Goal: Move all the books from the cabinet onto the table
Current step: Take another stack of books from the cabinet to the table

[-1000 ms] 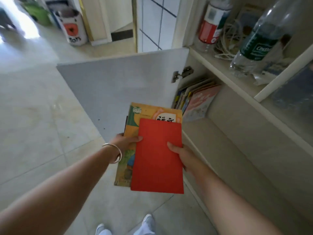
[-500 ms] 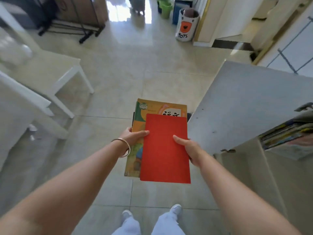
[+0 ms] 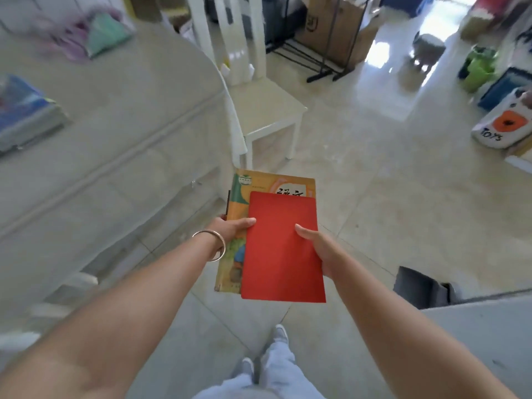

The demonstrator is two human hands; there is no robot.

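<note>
A small stack of books hangs in front of me over the floor, a plain red book (image 3: 282, 246) on top of an orange and green textbook (image 3: 244, 188). My left hand (image 3: 230, 227) grips the stack's left edge, thumb on the red cover. My right hand (image 3: 319, 249) holds the right edge. The white table (image 3: 121, 116) fills the left of the view, with a blue book pile (image 3: 23, 113) lying on it at the far left. Only the cabinet door's corner (image 3: 486, 335) shows at the lower right; the cabinet itself is out of view.
A white chair (image 3: 264, 108) stands at the table's near corner, just beyond the books. Pink and green cloth (image 3: 89, 36) lies at the table's far end. A toy bin (image 3: 503, 125), cardboard boxes and a black rack (image 3: 325, 38) line the far side of the tiled floor.
The view has swung left, away from the cabinet shelves toward the table. Both hands keep the same hold on the stack, which has come with me closer to the table.
</note>
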